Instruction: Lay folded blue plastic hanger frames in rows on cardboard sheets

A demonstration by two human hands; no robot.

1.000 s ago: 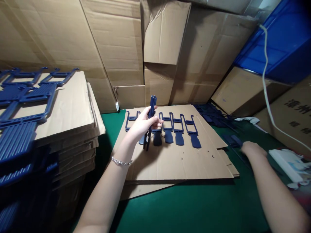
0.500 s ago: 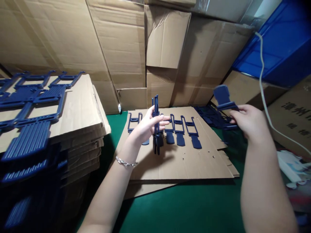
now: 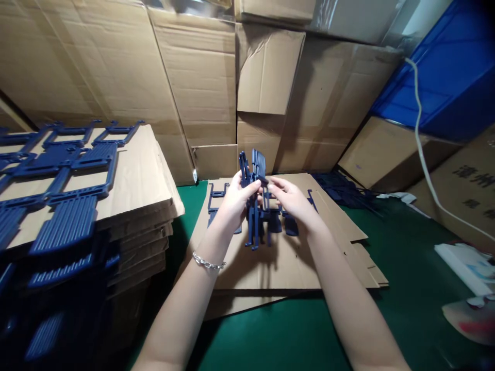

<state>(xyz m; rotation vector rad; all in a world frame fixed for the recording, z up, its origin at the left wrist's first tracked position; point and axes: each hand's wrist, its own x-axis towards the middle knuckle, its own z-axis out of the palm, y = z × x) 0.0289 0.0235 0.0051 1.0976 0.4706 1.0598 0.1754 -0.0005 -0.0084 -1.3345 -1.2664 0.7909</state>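
Above the middle of a cardboard sheet (image 3: 286,273), my left hand (image 3: 236,200) is closed round several upright dark blue plastic parts (image 3: 253,221). My right hand (image 3: 288,198) pinches another blue part (image 3: 259,164) with a ribbed plate and meets the bundle from the right side. Both hands are nearly touching. Below them, more blue frame parts with flat tabs (image 3: 291,225) lie in a row on the cardboard, partly hidden by the hands.
At the left stands a stack of cardboard sheets (image 3: 135,180) bearing blue frames (image 3: 69,216). A pile of blue parts (image 3: 340,188) lies at the right rear. Cardboard boxes (image 3: 197,77) wall the back. A white cable (image 3: 421,149) hangs at the right.
My right hand has come left from the pile with a blue part and now holds it against the bundle. My left hand's fingers have closed round the bundle.
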